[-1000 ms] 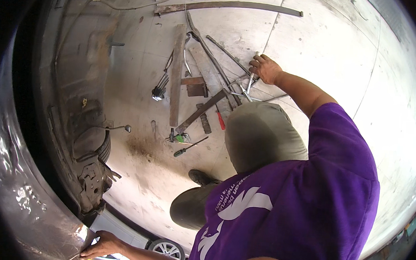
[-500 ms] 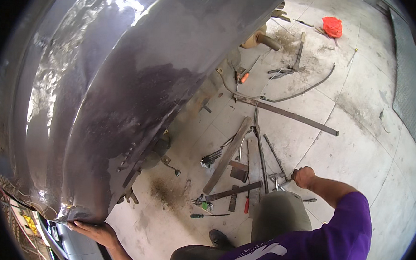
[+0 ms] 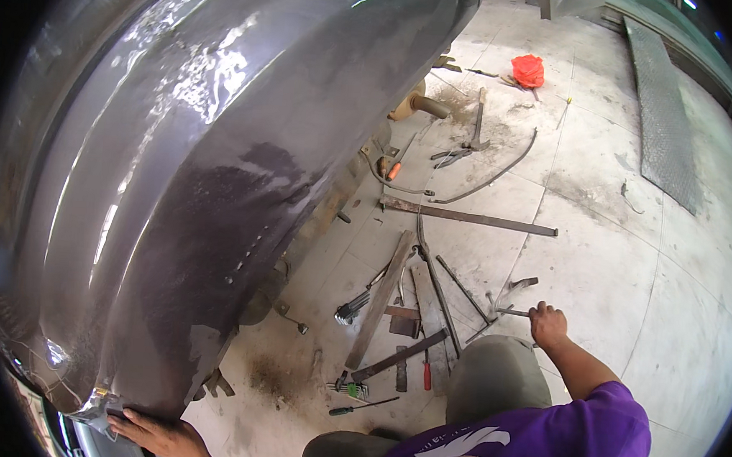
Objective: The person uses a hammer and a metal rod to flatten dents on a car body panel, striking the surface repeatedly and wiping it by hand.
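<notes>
The pale, stained floor [image 3: 602, 272] carries a long flat metal bar [image 3: 484, 219], a hammer [image 3: 478, 122], pliers [image 3: 452, 157], a curved strip [image 3: 503, 172], a red-handled screwdriver [image 3: 426, 376], a dark-handled screwdriver [image 3: 363, 406] and a long grey sheet [image 3: 659, 121]; the crumpled red thing [image 3: 527, 71] is probably a bag.

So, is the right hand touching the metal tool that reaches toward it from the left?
Touching: the head view shows the right hand closed around one end of the metal tool.

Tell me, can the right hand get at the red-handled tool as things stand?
Probably not directly: the right hand grips a metal tool, and the person's bent knee appears to lie between it and the red-handled tool.
</notes>
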A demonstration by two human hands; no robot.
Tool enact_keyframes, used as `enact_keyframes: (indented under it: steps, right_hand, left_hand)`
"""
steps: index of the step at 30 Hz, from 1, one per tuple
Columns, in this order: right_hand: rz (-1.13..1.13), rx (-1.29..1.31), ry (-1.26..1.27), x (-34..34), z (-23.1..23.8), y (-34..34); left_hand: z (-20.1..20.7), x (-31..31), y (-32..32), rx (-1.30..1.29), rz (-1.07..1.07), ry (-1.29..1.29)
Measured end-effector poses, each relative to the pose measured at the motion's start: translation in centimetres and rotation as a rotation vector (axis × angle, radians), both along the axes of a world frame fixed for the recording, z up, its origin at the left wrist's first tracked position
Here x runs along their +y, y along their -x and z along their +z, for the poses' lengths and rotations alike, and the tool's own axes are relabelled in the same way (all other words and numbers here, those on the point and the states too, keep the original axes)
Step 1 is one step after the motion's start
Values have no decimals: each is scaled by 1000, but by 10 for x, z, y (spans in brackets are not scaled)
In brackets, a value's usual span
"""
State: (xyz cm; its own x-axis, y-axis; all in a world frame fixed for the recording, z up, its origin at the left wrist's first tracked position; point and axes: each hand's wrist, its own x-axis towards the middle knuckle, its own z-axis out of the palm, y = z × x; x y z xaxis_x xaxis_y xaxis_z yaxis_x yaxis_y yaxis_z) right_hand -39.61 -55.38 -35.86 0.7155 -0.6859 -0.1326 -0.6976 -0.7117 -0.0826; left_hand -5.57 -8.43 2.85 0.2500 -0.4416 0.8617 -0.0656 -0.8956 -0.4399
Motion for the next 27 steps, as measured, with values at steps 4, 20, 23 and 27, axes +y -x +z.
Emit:
enact_keyframes:
  steps: [4, 20, 23, 27]
  right_hand:
    - [-122, 82, -294, -3, 48, -27]
    - [-15, -1708, -1052, -29, 235, -117]
    - [148, -1847, -791, -29, 258, -132]
    - [288, -2093, -544, -38, 270, -163]
  left_hand:
    - [-4, -4, -3, 6, 3, -13]
    - [24, -28, 32, 30, 98, -170]
    - [36, -26, 41, -42, 56, -260]
    - [45, -14, 54, 84, 153, -132]
